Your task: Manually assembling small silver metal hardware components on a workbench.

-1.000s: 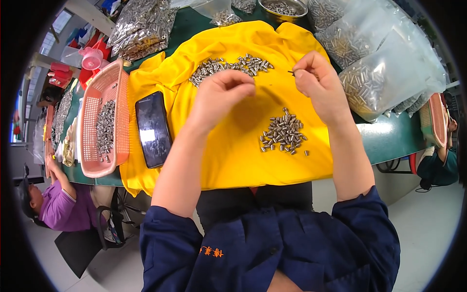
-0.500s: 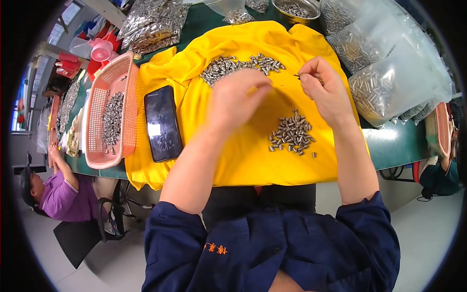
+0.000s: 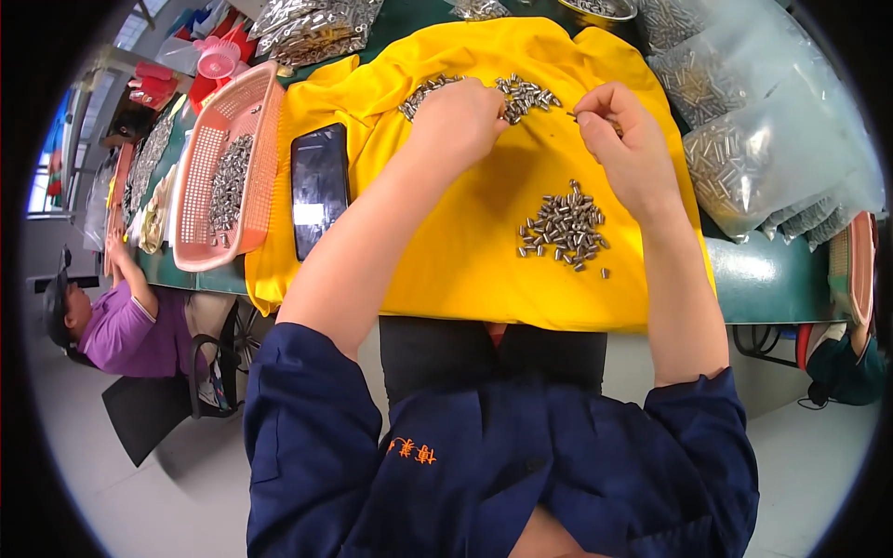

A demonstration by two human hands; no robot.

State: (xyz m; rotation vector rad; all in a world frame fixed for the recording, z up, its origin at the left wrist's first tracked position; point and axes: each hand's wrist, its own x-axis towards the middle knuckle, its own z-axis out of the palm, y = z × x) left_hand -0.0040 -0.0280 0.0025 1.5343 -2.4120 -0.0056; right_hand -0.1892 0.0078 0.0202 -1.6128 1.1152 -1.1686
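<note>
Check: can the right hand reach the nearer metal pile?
Likely yes: the nearer pile lies uncovered on the yellow cloth near the right hand, though its fingers seem to pinch a dark piece.

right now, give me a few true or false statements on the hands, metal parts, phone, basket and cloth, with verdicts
1. The left hand is at the upper pile of metal parts. True.
2. The phone lies to the right of the lower pile. False: it lies to the left.
3. The right hand pinches a thin dark piece. True.
4. The cloth under both piles is blue. False: it is yellow.
5. The pink basket has metal parts in it. True.
</note>
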